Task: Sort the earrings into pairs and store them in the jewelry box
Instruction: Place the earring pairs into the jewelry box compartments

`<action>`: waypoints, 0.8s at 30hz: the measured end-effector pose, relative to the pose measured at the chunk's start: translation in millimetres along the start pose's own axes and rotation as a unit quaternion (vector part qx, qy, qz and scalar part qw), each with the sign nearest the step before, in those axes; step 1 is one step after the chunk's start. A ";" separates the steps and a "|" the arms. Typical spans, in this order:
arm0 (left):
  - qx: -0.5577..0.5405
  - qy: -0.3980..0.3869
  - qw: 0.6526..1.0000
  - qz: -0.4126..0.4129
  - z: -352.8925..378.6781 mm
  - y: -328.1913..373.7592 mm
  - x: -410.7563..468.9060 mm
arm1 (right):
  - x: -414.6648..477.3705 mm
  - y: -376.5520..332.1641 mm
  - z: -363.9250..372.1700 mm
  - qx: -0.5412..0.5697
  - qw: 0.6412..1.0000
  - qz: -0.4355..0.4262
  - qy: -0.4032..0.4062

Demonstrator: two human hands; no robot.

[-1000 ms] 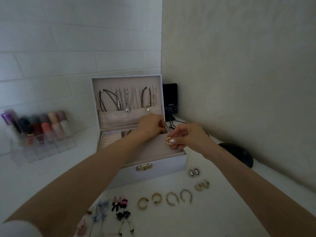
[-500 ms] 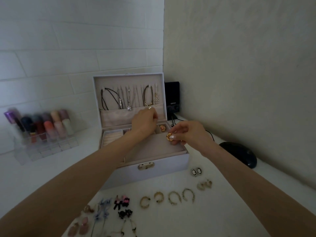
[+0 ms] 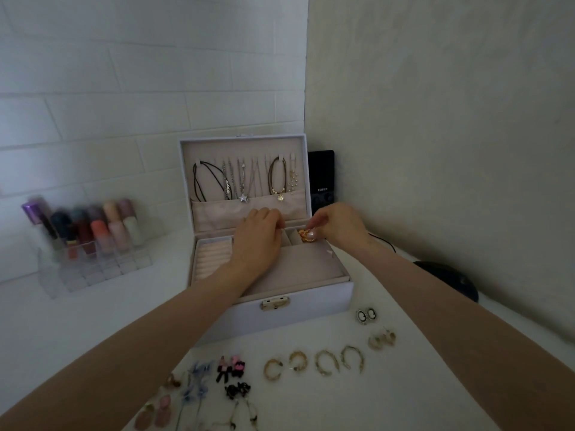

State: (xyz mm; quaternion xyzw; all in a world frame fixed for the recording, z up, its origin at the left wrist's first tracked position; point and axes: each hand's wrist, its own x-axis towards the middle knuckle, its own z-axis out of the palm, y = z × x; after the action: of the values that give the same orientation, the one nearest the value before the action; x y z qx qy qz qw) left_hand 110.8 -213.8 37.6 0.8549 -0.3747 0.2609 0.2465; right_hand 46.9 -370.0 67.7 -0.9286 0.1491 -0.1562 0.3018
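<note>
A white jewelry box (image 3: 298,309) stands open, necklaces hanging in its lid. My right hand (image 3: 340,227) pinches a gold earring (image 3: 308,236) over a small back-right compartment. My left hand (image 3: 258,241) hovers over the back middle compartments with curled fingers; what it holds is hidden. On the table in front lie several gold hoop earrings (image 3: 314,362), a black-and-white cameo pair (image 3: 366,315), a pale gold pair (image 3: 382,339), pink-and-black earrings (image 3: 230,367) and blue flower earrings (image 3: 196,381).
A clear organiser with lipsticks (image 3: 90,241) stands at the left. A black speaker (image 3: 321,178) sits behind the box and a black mouse (image 3: 451,279) with a cable lies to the right. Walls close the corner behind and to the right.
My right hand has carried the gold earring from above the box's front tray to the back-right compartment. My left hand stayed over the back compartments, shifting slightly.
</note>
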 end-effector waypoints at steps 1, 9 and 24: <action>0.003 0.000 1.000 0.001 0.7 0.0 -0.7 | 2.8 -1.5 0.4 -0.019 1.000 0.000 -0.013; 0.000 -0.011 1.000 -0.020 -0.2 -0.5 -1.3 | 9.2 -10.7 0.1 -0.126 0.989 -0.045 -0.062; -0.017 -0.009 1.000 -0.011 -1.1 -0.1 -1.8 | 0.4 -5.2 11.3 -0.166 0.982 -0.081 0.034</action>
State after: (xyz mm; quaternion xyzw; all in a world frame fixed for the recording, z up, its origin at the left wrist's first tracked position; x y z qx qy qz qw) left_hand 109.5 -212.1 37.3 0.8571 -0.3720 0.2439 0.2600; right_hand 52.6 -360.4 62.3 -0.9690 0.1078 -0.1846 0.1242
